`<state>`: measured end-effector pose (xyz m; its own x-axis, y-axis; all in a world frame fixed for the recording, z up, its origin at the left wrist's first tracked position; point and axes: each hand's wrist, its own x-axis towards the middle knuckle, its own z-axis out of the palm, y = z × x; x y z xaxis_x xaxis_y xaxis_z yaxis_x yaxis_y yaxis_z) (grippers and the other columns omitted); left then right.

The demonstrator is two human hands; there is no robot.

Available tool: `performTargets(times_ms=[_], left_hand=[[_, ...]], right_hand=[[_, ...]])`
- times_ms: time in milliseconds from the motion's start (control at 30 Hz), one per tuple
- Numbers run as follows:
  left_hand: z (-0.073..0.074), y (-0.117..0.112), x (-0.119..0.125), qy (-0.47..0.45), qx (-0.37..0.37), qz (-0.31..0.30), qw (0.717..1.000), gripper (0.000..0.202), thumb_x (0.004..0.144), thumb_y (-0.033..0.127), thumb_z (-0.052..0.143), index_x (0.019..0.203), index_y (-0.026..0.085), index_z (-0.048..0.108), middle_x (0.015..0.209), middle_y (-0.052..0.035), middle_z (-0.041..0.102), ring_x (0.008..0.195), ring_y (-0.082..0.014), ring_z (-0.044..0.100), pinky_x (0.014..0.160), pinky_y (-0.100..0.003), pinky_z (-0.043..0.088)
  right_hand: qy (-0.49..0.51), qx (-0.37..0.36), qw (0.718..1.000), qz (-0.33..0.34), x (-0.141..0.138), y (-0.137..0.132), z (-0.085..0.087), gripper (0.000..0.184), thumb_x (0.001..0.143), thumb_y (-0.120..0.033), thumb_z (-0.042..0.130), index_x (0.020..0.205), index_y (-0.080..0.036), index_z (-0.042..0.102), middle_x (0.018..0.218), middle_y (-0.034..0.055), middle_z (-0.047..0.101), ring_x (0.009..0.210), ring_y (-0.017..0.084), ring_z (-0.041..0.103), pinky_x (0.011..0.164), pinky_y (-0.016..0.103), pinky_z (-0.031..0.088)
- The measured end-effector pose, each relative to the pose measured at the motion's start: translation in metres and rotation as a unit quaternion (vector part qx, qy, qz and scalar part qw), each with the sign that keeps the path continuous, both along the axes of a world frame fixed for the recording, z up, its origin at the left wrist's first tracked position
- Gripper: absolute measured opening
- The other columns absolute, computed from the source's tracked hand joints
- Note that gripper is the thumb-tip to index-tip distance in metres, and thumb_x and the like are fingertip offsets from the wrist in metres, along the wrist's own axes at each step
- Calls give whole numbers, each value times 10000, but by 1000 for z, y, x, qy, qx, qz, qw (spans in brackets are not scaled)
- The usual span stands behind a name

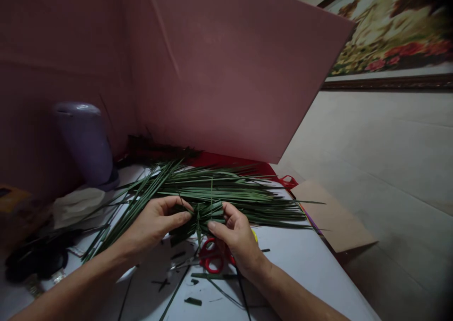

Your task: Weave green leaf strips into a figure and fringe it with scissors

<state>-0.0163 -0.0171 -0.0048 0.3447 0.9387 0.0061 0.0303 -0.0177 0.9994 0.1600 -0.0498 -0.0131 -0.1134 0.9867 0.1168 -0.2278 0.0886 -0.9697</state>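
Observation:
Between my two hands is a piece woven from green leaf strips (198, 213), with thin ends sticking up and hanging down from it. My left hand (166, 217) pinches its left side between thumb and fingers. On the right side, my right hand (235, 231) grips it with thumb and bent fingers. Red-handled scissors (213, 263) lie on the white table just below, partly covered by my right hand. Behind the woven piece a large pile of long green leaves (219, 189) spreads across the table.
Leaf scraps (193, 301) are scattered on the white table (300, 264). A purple container (85, 142) and a crumpled white cloth or paper (78, 205) are at left. A brown cardboard sheet (336, 217) juts past the right edge. A pink panel (226, 66) rises behind.

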Motion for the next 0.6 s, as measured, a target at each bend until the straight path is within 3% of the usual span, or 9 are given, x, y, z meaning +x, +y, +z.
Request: performTargets(times_ms=[133,200,267,333,600], left_hand=[[1,-2,1,0,0,-17,1000,133,705,307,655,741,181,629,625,39,570,576,-110,480,557,-230,341],[0,-4,2,-13,-11,-18,1000,125,690,284,670,753,185,626,639,40,576,582,-110,490,563,-231,353],[0,-5,3,-36,-27,-22,999,162,660,264,699,784,192,625,681,35,599,605,-114,511,581,-237,377],[-1,-5,3,-47,-34,-24,998,185,636,264,720,779,184,632,694,28,612,617,-115,521,598,-244,394],[6,-7,7,-5,-24,-1,1000,184,672,307,682,714,139,620,588,43,554,544,-84,459,523,-220,348]], right_hand=[[-2,7,1000,20,0,-3,0,241,694,-241,649,924,-180,612,842,11,640,797,152,569,750,254,447],[5,-28,999,26,1,-5,-3,211,716,-251,630,914,-179,617,767,-3,614,673,121,543,610,214,449],[10,-72,997,17,1,-6,-5,179,718,-242,622,882,-172,612,675,-23,560,534,82,459,442,166,362],[16,-94,995,9,1,-6,-7,166,703,-228,629,853,-160,605,634,-29,523,498,69,410,398,151,300],[23,-63,997,23,2,-5,-8,203,709,-200,630,910,-168,625,770,5,604,681,113,511,638,219,431]])
